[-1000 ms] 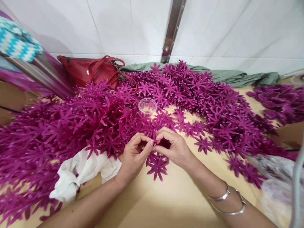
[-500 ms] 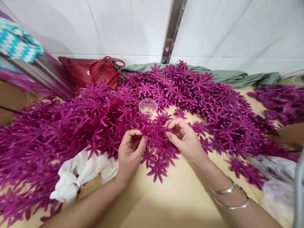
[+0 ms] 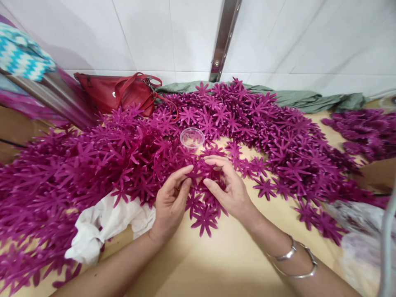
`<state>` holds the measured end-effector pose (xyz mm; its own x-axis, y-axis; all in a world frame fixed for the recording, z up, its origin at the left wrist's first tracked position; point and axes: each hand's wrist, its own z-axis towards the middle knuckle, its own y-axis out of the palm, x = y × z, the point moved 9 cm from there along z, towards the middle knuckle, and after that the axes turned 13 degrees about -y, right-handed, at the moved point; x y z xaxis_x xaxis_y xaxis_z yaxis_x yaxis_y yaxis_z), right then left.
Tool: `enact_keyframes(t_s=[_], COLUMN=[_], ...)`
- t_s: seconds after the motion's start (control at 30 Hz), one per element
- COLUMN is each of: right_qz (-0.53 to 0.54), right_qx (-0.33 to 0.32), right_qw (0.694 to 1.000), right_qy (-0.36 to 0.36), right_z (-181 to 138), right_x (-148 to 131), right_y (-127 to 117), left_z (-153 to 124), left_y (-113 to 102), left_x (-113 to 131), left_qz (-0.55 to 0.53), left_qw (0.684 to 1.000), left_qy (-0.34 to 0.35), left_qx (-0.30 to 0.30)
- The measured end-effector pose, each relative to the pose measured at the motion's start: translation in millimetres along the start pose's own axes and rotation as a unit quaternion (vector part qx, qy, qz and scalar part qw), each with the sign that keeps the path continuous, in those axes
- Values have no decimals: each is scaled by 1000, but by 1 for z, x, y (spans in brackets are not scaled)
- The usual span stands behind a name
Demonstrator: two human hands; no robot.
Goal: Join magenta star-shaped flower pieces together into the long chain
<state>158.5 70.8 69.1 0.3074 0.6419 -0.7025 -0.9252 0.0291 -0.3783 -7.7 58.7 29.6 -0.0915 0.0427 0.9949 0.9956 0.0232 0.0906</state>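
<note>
My left hand (image 3: 170,202) is closed, thumb and index finger pinched at the edge of a purple star-shaped flower piece (image 3: 196,175). Across from it my right hand (image 3: 230,187) has its thumb and fingers apart, close to the same piece, with nothing plainly gripped. Below the hands, more purple flower pieces (image 3: 204,220) lie overlapping on the tabletop (image 3: 198,264). Just beyond the fingers is a clear round plastic lid or shallow dish (image 3: 192,137); its contents are hard to make out.
Heaps of purple flower pieces spread left (image 3: 77,173) and right (image 3: 297,152). A white cloth (image 3: 102,227) lies by my left forearm. A red handbag (image 3: 105,93) and green fabric (image 3: 297,100) are against the tiled wall. Clear plastic bags (image 3: 359,255) sit at right.
My right hand has loosened from a pinch, its thumb and fingers now apart, and has shifted slightly left toward my left hand. The left hand has barely moved.
</note>
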Motion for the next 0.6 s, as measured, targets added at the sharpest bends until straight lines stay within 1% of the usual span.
enact_keyframes(t_s=[0.07, 0.13, 0.23, 0.3, 0.4, 0.5, 0.6], right_qz=[17, 45, 102, 133, 150, 141, 141], right_qx=[-4, -13, -11, -1, 20, 42, 37], right_qw=[1000, 998, 992, 988, 985, 982, 976], right_qy=[16, 38, 74, 80, 84, 121, 160], right_z=[-1, -4, -7, -7, -7, -9, -11], right_x=[3, 7, 12, 12, 14, 22, 28], right_y=[3, 9, 16, 18, 14, 8, 8], left_z=[1, 3, 6, 7, 8, 5, 2], left_y=[2, 6, 9, 8, 6, 6, 5], left_x=[-8, -16, -24, -25, -19, -13, -8], left_qz=[-51, -91, -119, -121, -108, -75, -44], left_qw=[998, 992, 985, 984, 989, 994, 997], left_qy=[-38, -81, -121, -121, -98, -82, -58], left_qx=[-6, -28, -44, -43, -36, -26, -26])
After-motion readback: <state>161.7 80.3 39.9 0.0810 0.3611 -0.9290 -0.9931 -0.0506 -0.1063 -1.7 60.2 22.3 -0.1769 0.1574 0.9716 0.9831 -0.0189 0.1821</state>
